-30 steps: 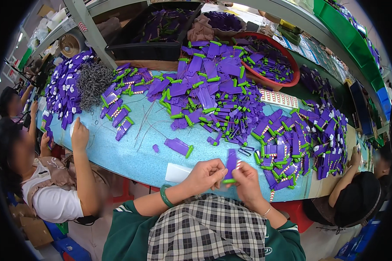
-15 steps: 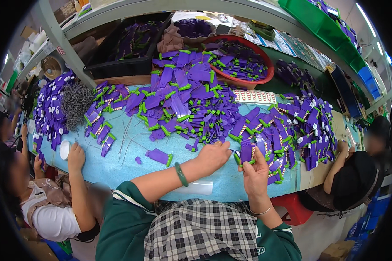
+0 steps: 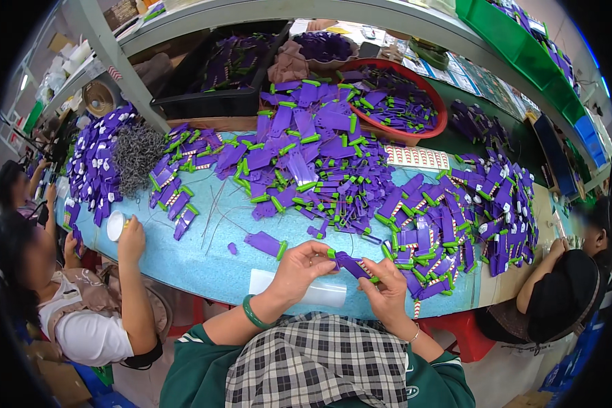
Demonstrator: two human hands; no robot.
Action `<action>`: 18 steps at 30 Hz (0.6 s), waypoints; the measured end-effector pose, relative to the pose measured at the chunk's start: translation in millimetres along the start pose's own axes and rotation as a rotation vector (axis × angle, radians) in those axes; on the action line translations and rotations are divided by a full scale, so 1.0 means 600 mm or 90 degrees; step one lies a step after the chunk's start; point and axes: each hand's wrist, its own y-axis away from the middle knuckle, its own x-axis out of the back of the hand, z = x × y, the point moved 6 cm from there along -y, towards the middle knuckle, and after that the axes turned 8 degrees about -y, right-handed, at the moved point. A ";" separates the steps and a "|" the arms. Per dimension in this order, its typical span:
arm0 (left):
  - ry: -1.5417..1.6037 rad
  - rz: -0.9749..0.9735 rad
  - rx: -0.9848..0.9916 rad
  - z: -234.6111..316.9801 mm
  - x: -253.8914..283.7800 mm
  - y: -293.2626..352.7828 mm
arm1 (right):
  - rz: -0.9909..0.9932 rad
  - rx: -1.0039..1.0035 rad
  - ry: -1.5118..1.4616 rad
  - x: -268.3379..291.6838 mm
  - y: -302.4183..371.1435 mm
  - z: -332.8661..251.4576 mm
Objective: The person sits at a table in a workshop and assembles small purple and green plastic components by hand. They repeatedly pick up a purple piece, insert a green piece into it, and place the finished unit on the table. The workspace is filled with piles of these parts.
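Observation:
Close in front of my checked apron, both hands are closed on one flat purple plastic piece with green ends. My left hand pinches its left end, next to a green tip. The fingers of my right hand grip the right end, beside a red-and-white striped strip on it. Just beyond lies a loose purple piece with a green end. A heap of similar pieces, many with striped strips, spreads beyond my right hand. A white rectangular sheet lies partly behind my left wrist.
A large purple-and-green pile covers the table's middle. Behind it stand a red basin and a black tray. A striped sticker sheet lies farther right. Tangled metal chains sit left. Co-workers sit on both sides.
My left hand has come back toward me and now grips the purple piece along with my right hand. The right hand has lowered the piece nearer my apron. The view has shifted slightly.

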 end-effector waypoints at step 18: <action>-0.092 -0.118 0.044 0.007 -0.025 0.026 | -0.280 -0.044 -0.066 -0.054 -0.010 -0.023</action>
